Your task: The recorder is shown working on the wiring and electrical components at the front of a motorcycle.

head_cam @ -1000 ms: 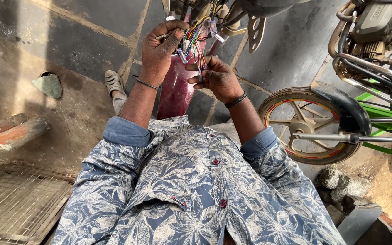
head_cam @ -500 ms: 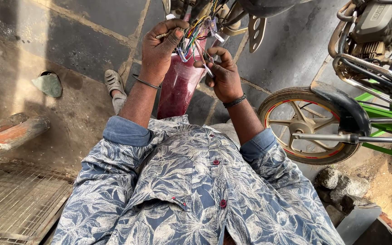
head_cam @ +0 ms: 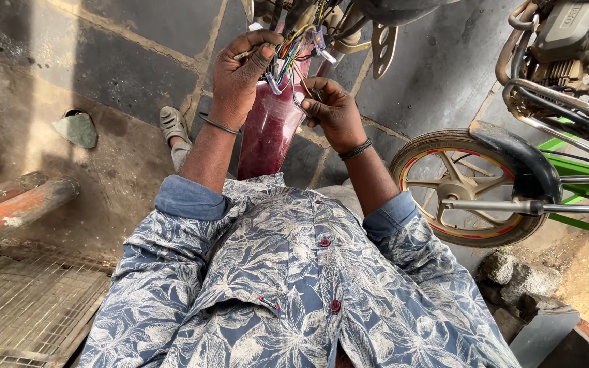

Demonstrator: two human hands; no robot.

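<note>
Two forearms reach up and away from your leaf-print shirt [head_cam: 294,286], sleeves rolled to the elbow. Your right hand [head_cam: 332,109], a dark band at the wrist, has its fingers curled shut, pinching a thin wire near its end. Your left hand [head_cam: 240,71], with a bangle on the wrist, is raised higher and closed around the bundle of coloured wires [head_cam: 294,44], thumb pressed on top. That bundle runs lengthwise away from you, fanning yellow, green, blue and white strands with small pale connectors. It sits just above the maroon fender [head_cam: 270,129]. Farther right stands a spoked motorcycle wheel [head_cam: 458,187].
</note>
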